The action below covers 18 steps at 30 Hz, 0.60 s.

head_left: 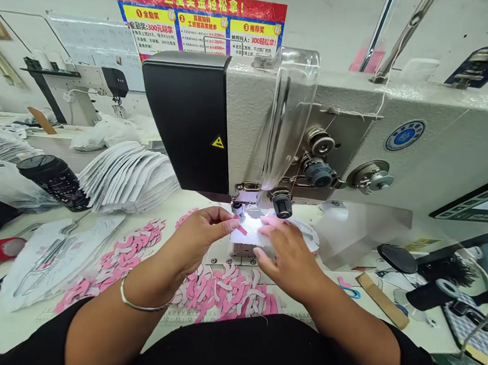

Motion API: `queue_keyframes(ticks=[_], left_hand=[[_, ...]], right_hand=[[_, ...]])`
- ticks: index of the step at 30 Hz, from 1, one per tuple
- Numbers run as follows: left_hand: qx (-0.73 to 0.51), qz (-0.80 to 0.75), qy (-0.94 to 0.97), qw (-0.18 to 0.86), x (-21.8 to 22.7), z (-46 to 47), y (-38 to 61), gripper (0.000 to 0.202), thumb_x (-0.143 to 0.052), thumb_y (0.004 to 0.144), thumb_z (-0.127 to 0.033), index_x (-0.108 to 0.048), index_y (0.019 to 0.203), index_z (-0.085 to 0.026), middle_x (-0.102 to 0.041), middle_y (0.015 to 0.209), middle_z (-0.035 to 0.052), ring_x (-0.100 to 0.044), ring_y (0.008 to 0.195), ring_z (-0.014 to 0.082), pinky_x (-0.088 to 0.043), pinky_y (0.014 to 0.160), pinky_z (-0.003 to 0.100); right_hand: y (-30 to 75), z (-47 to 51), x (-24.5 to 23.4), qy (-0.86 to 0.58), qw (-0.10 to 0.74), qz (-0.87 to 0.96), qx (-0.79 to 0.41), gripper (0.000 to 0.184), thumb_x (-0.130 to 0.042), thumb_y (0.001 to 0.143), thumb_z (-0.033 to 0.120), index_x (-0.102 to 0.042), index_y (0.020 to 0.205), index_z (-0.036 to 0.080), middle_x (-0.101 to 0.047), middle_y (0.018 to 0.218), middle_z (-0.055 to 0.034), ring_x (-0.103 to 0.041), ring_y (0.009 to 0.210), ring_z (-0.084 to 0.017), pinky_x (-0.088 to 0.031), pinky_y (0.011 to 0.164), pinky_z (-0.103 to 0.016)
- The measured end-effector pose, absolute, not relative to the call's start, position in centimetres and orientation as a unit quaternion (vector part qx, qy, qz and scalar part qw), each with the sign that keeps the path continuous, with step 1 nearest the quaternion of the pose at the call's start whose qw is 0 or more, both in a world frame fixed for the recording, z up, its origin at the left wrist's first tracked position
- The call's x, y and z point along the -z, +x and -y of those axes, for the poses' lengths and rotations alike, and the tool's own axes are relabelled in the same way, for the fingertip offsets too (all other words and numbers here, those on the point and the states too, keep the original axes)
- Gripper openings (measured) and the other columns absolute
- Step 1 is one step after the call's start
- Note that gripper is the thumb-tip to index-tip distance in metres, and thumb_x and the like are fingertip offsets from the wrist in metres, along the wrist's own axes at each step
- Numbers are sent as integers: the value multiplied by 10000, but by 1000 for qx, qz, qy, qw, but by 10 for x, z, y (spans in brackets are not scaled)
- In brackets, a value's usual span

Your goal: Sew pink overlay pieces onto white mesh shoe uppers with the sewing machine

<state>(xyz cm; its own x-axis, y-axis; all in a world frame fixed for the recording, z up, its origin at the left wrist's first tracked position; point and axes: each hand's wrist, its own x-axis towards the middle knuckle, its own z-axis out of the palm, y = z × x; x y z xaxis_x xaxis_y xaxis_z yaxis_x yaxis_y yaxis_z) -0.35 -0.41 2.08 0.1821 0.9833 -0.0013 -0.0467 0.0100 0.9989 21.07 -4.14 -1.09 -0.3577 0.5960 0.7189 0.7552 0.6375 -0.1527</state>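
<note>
Small slanted pink strip (243, 230) over a white textured fabric piece (255, 228).

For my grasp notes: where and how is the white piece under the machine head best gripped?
Probably by the near edge, coming in from the front: the white piece lies flat there, while the machine head overhangs its far part.

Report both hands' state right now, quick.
Left hand: closed, pinching a small pink strip.
Right hand: open, resting on the white piece, with no grip visible.
</note>
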Motion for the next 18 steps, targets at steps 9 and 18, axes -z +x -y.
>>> queue_keyframes(ticks=[9, 18], left_hand=[[-442, -463, 565, 521, -6, -6, 9, 221, -774, 727, -353, -625, 764, -194, -575, 757, -30, -525, 712, 132, -418, 693, 259], [-429, -496, 579, 484, 0, -5, 8, 271, -769, 725, -414, -603, 711, -200, -589, 732, -5, -533, 690, 151, -428, 663, 285]], right_hand=[[207, 29, 32, -376, 436, 808, 128, 243, -611, 893, 194, -580, 1134, 204, -668, 1213, -109, -594, 1204, -246, -490, 1017, -455], [210, 27, 37, -357, 418, 823, 141, 342, -584, 866, 98, -588, 1180, 234, -643, 1204, -102, -600, 1153, -246, -472, 987, -459]])
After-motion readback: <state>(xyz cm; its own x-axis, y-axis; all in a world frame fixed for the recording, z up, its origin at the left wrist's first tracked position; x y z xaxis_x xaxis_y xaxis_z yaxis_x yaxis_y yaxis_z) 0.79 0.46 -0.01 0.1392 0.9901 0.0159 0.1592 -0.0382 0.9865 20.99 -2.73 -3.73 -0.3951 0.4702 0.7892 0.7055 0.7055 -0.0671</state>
